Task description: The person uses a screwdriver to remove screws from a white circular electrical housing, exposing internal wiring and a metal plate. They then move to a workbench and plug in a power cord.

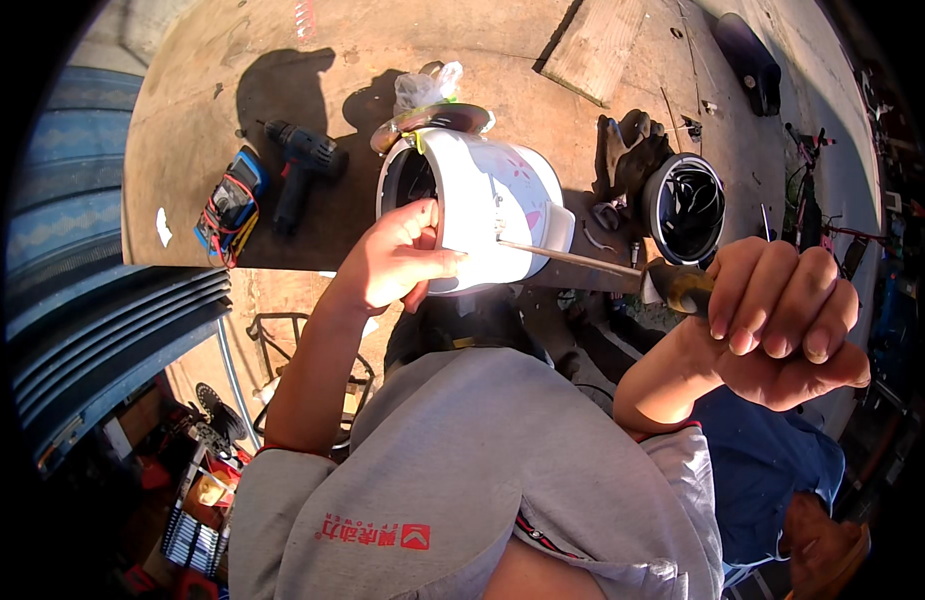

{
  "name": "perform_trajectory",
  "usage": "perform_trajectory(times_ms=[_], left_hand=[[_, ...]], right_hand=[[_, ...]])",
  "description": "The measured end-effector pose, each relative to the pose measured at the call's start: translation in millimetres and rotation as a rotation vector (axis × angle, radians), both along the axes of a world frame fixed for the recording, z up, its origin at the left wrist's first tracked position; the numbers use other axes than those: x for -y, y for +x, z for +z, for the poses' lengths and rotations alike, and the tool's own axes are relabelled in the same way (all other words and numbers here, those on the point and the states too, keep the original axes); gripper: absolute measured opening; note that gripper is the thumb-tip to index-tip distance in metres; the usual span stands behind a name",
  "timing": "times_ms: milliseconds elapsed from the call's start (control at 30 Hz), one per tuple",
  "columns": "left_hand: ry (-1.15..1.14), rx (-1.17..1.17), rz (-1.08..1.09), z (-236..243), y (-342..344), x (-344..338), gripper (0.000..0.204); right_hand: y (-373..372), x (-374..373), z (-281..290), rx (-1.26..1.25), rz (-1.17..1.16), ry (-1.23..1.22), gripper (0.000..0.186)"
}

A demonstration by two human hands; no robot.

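Observation:
A white rounded appliance housing with pink flower marks, like a rice cooker body, lies on its side at the table's near edge. Its open end faces left, showing a dark inside. My left hand grips the rim of that opening, thumb outside and fingers curled in. My right hand is closed around the yellow-and-black handle of a long screwdriver. The screwdriver's tip meets the housing's side by a small metal fitting; whether it sits in a screw I cannot tell. Behind the housing are a shiny round lid and a crumpled clear plastic bag.
On the brown table, a cordless drill and a blue multimeter with red leads lie left. Dark gloves, a round black container with cables and a wooden board lie right. Another person is at lower right.

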State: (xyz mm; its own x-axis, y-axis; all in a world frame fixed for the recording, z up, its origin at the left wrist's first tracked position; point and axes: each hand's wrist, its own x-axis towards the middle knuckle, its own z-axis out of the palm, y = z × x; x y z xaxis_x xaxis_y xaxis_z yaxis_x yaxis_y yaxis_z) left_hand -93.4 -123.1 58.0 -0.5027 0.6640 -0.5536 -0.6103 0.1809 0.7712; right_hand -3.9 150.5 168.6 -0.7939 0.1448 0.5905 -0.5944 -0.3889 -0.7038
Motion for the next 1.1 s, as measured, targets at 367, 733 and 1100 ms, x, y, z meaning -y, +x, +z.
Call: perform_trajectory(times_ms=[367, 733, 1100], left_hand=[[-0.029, -0.004, 0.041, 3, -3, 0, 0.020], [-0.046, -0.010, 0.045, 3, 5, -8, 0.031], [-0.037, -0.032, 0.035, 2, 16, -11, 0.030]], right_hand=[[70, 9, -12, 0.263, -0.631, 0.499, 0.061], [88, 9, -20, 0.421, -0.858, 0.506, 0.091], [109, -6, -44, 0.228, -0.914, 0.714, 0.094]])
